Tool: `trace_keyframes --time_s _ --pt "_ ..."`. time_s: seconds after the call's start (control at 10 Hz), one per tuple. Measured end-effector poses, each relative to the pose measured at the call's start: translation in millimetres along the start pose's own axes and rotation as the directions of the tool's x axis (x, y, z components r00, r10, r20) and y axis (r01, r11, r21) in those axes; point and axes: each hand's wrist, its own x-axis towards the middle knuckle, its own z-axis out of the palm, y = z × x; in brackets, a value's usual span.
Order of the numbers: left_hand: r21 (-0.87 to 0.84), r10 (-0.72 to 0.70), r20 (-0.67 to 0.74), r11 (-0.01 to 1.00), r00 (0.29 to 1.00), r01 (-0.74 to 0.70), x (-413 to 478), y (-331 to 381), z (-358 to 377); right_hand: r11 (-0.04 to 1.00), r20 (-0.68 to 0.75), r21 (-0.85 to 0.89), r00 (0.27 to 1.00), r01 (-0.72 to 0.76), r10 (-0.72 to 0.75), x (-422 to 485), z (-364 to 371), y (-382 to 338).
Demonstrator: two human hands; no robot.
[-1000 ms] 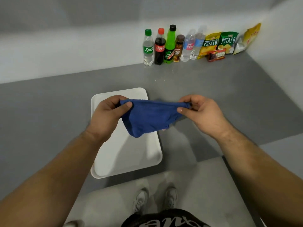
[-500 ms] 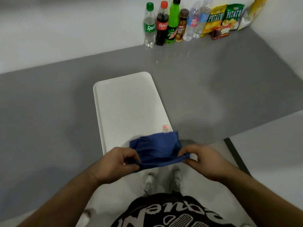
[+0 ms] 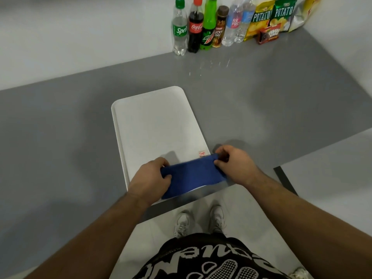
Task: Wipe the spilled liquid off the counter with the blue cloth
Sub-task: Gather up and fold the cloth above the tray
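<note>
The blue cloth (image 3: pixel 193 176) is folded into a flat band over the near end of a white tray (image 3: pixel 155 125). My left hand (image 3: pixel 153 178) pinches its left end and my right hand (image 3: pixel 235 166) pinches its right end. The spilled liquid (image 3: pixel 209 66) shows as small glinting drops on the grey counter (image 3: pixel 60 125), far ahead, just in front of the bottles. Both hands are well short of the drops.
Several drink bottles (image 3: pixel 201 25) and snack bags (image 3: pixel 271 17) line the back wall at the counter's far right corner. The counter's front edge runs just under my hands; beyond it are the floor and my shoes (image 3: pixel 199 220). A white wall bounds the right side.
My hands dropped from above the tray's middle to its near end, and the hanging cloth is now folded into a flat band. The view tilted down.
</note>
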Motion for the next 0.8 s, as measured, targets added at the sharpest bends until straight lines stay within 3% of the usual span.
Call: trace_keyframes --time_s 0.2,0.3,0.4,0.5,0.7,0.8 --pt "-0.039 -0.030 -0.029 0.999 0.999 0.028 -5 -2 1 0.996 -0.110 0.034 0.991 0.082 -0.078 -2 -1 -20" --pt "0.188 0.200 -0.206 0.969 0.958 -0.162 -12 -11 9 0.978 -0.178 -0.117 0.965 0.172 -0.191 -6 3 -25" --pt "0.300 0.458 -0.169 0.868 0.873 -0.397 -21 -11 21 0.903 -0.199 -0.240 0.892 0.358 -0.406 -24 10 -31" --pt "0.297 0.515 -0.012 0.820 0.857 -0.488 -21 -10 33 0.833 -0.018 -0.312 0.874 0.457 -0.486 -39 30 -28" --pt "0.313 0.483 0.040 0.825 0.875 -0.470 -6 -11 32 0.835 0.045 -0.317 0.887 0.449 -0.460 -38 34 -21" --pt "0.352 0.470 0.087 0.810 0.878 -0.469 7 0 21 0.864 0.012 -0.267 0.898 0.427 -0.440 -39 18 -15"
